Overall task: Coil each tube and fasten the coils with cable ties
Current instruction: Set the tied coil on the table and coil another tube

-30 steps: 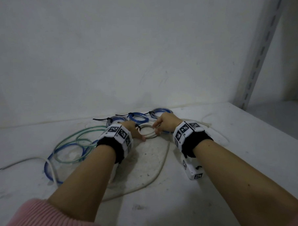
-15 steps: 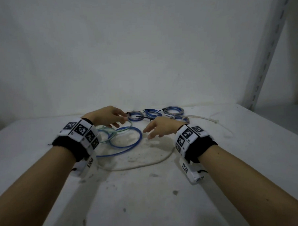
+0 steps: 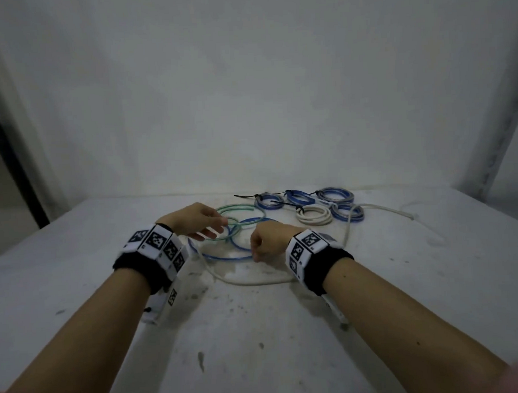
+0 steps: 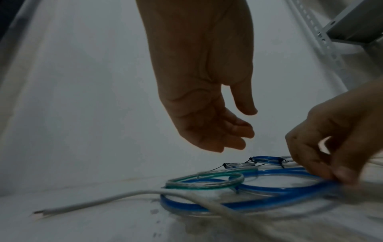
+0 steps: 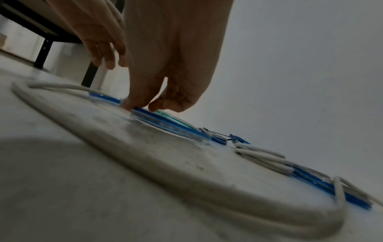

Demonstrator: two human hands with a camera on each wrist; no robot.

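Note:
A loose blue tube [image 3: 224,256] lies in wide loops on the white table, with a loose green tube [image 3: 240,215] looped over its far side. My right hand [image 3: 256,256] pinches the blue tube's near edge between thumb and fingers; the right wrist view shows this pinch [image 5: 143,108] down on the blue tube [image 5: 149,113]. My left hand [image 3: 216,228] hovers over the green tube with relaxed fingers and holds nothing; the left wrist view shows it [image 4: 248,124] above the green tube [image 4: 207,184]. A long loose white tube [image 3: 255,282] curves round both.
Several tied coils sit at the back: a white coil [image 3: 313,217] and blue ones [image 3: 299,196], with black cable-tie tails sticking out. A wall closes the back. A perforated metal upright [image 3: 498,126] stands at the right. The table edge [image 3: 31,236] falls away on the left.
Both hands have left the white coil, which now lies among the tied coils. The right hand has gone from open fingers to pinching the blue tube. The left hand has moved over the green tube.

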